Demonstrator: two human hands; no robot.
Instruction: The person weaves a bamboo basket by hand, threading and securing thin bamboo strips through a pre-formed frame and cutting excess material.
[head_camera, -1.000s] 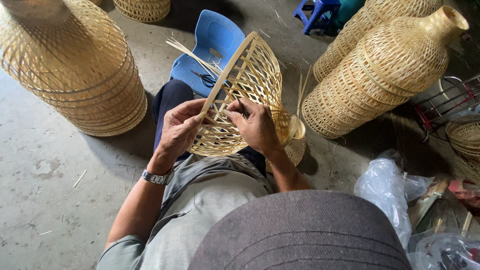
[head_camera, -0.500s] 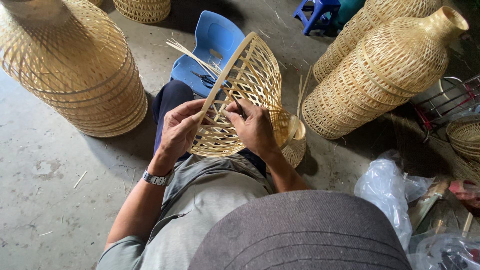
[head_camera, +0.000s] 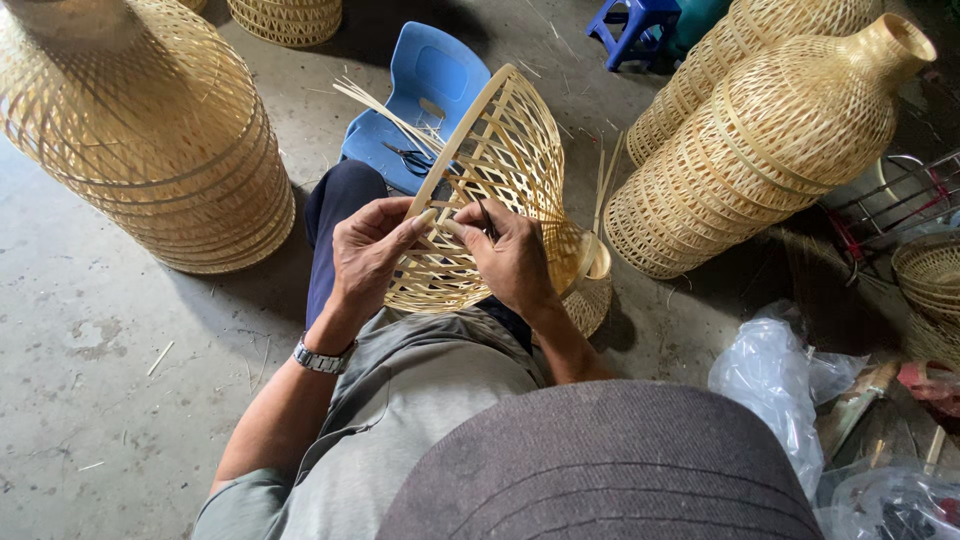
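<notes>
Little has shifted since the earlier frame — both hands stay on the half-woven bamboo shade (head_camera: 505, 190) in the lap, its rim tipped only slightly.

Largest near the shade is the big woven bamboo frame (head_camera: 150, 130), standing well off to its left on the concrete floor (head_camera: 80, 330); to its right lie two vase-shaped bamboo pieces (head_camera: 770, 140) on their sides. Just beyond the shade sits a blue plastic chair (head_camera: 425, 85) with scissors (head_camera: 412, 157) on the seat, and a clear plastic bag (head_camera: 775, 375) lies to the shade's lower right. On the shade itself, the left hand (head_camera: 368, 250) curls around the rim, thumb and fingers pinching a strip, while the right hand (head_camera: 508, 255) is closed on a thin strip (head_camera: 455, 225) in the lattice — fingers bent, not spread.
</notes>
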